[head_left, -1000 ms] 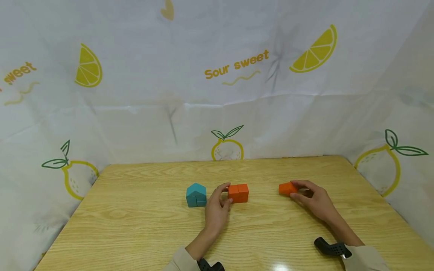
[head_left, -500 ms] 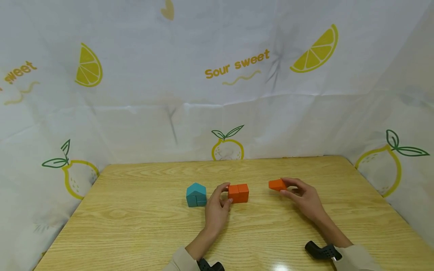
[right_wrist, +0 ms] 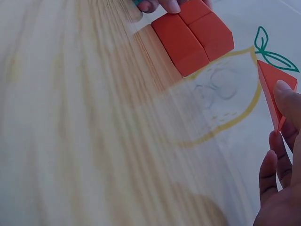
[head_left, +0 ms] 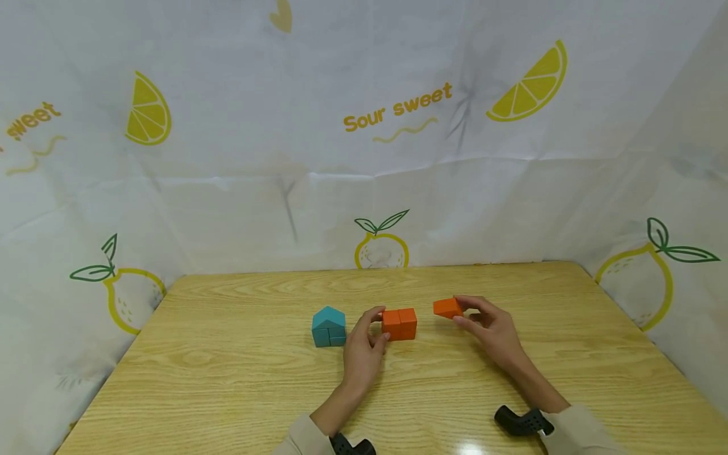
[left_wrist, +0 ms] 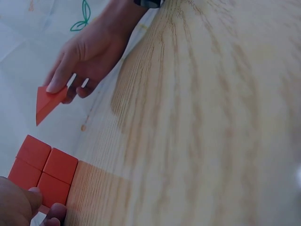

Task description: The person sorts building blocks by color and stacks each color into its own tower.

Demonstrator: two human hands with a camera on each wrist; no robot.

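Note:
My left hand holds a cluster of orange blocks on the table, thumb at its front and a finger behind. In the left wrist view these orange blocks form a square face with seams, and the left fingertips are against its lower edge. Raised to the right of the cluster, my right hand pinches an orange triangular block between thumb and fingers. The right wrist view shows this triangular block apart from the cluster.
A teal house-shaped group of blocks with a pointed top stands just left of my left hand. Wood-grain table lies beneath everything. A white cloth with lemon prints hangs behind the table's far edge.
My right hand has moved left with the triangular block, lifting it slightly and bringing it nearer the orange cluster. The left hand and the cluster stay in place.

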